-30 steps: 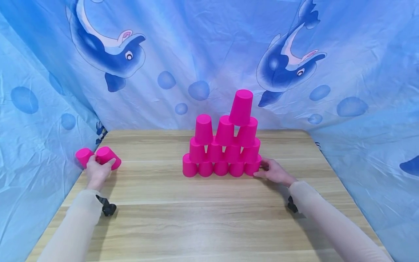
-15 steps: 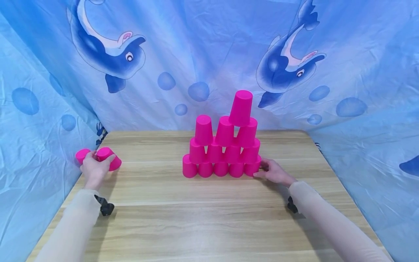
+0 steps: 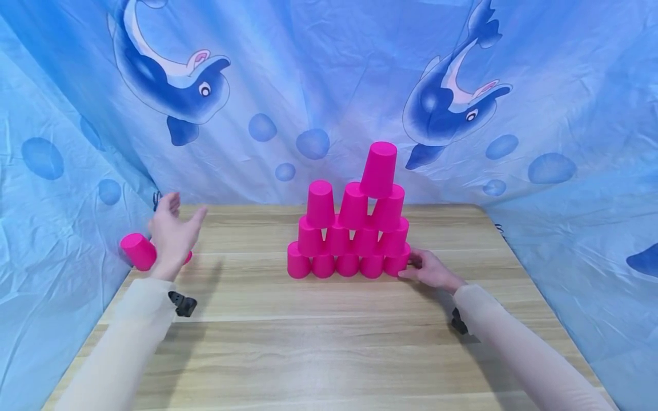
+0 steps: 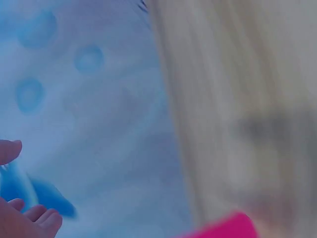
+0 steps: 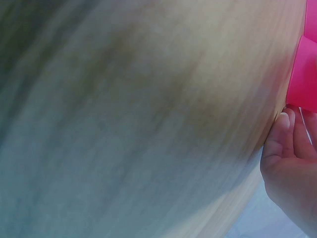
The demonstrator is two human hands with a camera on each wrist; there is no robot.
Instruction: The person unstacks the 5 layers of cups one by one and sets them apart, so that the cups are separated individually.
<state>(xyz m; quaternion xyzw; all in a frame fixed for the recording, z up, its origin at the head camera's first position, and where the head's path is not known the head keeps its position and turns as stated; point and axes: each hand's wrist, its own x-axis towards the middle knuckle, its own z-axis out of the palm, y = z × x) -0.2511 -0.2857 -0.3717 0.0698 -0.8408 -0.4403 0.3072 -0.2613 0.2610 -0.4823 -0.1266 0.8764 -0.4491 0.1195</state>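
Note:
In the head view, pink upside-down cups (image 3: 346, 265) form a stepped pyramid, with a single cup (image 3: 380, 169) on top toward the right. My left hand (image 3: 175, 231) hovers over the table's left side, thumb and fingers spread, holding nothing. Below it a pink cup (image 3: 137, 251) leans at the table's left edge; another cup (image 3: 188, 258) is mostly hidden behind the hand. My right hand (image 3: 432, 269) rests by the lowest right cup (image 3: 396, 264). In the right wrist view its thumb and fingertips (image 5: 283, 121) touch or nearly touch a cup's edge (image 5: 303, 79).
A wooden table (image 3: 308, 342) lies under everything. Blue curtains (image 3: 329, 68) with dolphins and bubbles hang close behind it and along both sides. Black wrist cameras (image 3: 183, 303) sit at both sleeve cuffs.
My left hand has let go of the cups at the left, rising and shifting right and away from me. The left cup has tilted and moved slightly. My right hand and the pyramid look unchanged.

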